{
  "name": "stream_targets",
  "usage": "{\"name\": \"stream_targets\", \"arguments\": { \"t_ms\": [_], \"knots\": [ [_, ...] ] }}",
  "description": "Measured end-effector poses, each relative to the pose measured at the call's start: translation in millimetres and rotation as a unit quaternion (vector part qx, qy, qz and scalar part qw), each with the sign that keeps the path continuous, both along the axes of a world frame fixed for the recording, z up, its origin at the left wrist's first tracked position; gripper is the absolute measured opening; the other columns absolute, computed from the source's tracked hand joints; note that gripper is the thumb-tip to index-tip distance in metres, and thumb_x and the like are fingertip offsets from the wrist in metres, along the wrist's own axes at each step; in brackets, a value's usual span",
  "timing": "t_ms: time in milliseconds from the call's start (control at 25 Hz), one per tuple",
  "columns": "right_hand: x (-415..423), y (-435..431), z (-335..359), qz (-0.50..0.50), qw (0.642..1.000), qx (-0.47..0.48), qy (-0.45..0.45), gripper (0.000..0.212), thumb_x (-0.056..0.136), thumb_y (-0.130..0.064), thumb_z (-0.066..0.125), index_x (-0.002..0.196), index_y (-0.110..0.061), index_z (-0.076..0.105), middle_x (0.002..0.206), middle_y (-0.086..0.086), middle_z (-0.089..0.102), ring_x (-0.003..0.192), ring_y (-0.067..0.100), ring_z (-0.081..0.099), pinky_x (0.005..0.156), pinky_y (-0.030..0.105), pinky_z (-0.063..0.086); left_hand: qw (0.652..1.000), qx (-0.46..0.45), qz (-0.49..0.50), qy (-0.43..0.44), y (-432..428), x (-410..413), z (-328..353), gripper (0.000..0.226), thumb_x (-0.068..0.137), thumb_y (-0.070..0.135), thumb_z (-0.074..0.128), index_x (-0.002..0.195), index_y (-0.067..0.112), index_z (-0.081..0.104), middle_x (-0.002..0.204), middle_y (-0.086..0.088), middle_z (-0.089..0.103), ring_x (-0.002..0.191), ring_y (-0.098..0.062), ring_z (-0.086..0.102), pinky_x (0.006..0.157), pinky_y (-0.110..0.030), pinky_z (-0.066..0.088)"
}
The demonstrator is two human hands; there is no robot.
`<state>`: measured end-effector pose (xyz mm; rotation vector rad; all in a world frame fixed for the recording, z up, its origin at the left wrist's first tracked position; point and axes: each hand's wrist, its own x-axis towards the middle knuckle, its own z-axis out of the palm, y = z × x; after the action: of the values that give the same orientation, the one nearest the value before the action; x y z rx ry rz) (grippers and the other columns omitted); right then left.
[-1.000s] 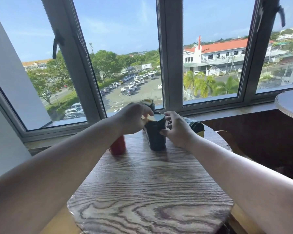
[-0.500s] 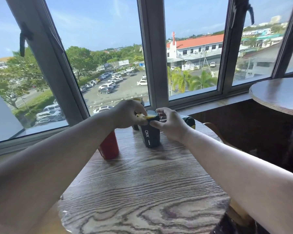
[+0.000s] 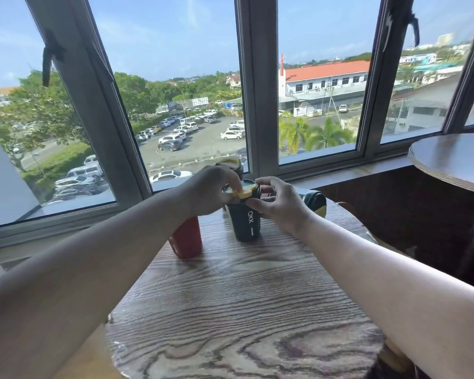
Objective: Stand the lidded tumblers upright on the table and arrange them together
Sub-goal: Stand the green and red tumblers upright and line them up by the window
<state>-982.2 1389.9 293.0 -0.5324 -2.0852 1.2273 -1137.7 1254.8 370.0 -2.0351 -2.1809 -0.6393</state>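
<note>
- The dark tumbler (image 3: 245, 222) is standing upright on the table (image 3: 244, 310), toward the far edge by the window.
- The left hand (image 3: 211, 192) is pinching the yellow flap (image 3: 243, 193) on the dark tumbler's lid.
- The right hand (image 3: 281, 205) is gripping the dark tumbler's upper body, with thumb and fingers curled round it.
- The red tumbler (image 3: 188, 239) is standing upright near the dark one, on its left. The left forearm is partly hiding it.
- A third tumbler (image 3: 230, 163), yellow-topped, is showing behind the left hand. It appears upright, but its base is hidden.
- A fourth tumbler (image 3: 314, 199) is lying on its side behind the right hand.
- Judged progress: the task is well over half done, with two tumblers clearly upright and probably a third.
- Judged remainder: the lying tumbler is still waiting to be stood up, and the gaps within the group are still waiting to be closed.
</note>
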Motion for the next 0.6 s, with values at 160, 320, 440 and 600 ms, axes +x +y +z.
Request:
{"name": "stream_targets", "arguments": {
  "t_ms": [160,320,440,600],
  "knots": [
    [-9,-10,-6,0.007,1.000,-0.011,0.014,0.071,0.074,-0.041,0.084,0.134,-0.013,0.057,0.121,0.005,0.067,0.111,0.019,0.068,0.090,0.047,0.060,1.000,-0.016,0.006,0.000,-13,-10,5,0.016,0.081,0.019,0.084,0.096,0.025,0.078,0.091,0.009,0.069,0.090,-0.015,0.064,0.078,-0.032,0.051],
    [-12,-13,-3,0.007,1.000,-0.013,-0.009,0.079,0.064,-0.056,0.083,0.131,-0.024,0.057,0.122,0.001,0.066,0.112,0.018,0.066,0.090,0.048,0.059,1.000,-0.019,0.011,-0.021,-22,-6,3,0.017,0.082,0.023,0.083,0.098,0.024,0.077,0.102,0.003,0.074,0.100,-0.020,0.068,0.086,-0.037,0.055],
    [-6,-14,1,0.025,0.998,-0.044,-0.030,0.078,0.068,-0.045,0.087,0.134,-0.020,0.053,0.122,0.004,0.066,0.111,0.021,0.067,0.089,0.046,0.060,0.999,-0.034,0.020,-0.029,-24,1,9,0.029,0.081,0.036,0.084,0.105,0.021,0.076,0.107,0.005,0.072,0.105,-0.018,0.066,0.088,-0.035,0.053],
    [16,-2,22,0.035,0.996,-0.044,-0.071,0.075,0.073,-0.014,0.088,0.138,-0.013,0.049,0.120,0.008,0.062,0.103,0.024,0.068,0.080,0.037,0.062,0.996,-0.012,0.039,-0.082,-22,17,30,0.041,0.079,0.043,0.084,0.110,0.019,0.074,0.107,0.010,0.067,0.107,-0.013,0.063,0.082,-0.026,0.046]
  ]
}}
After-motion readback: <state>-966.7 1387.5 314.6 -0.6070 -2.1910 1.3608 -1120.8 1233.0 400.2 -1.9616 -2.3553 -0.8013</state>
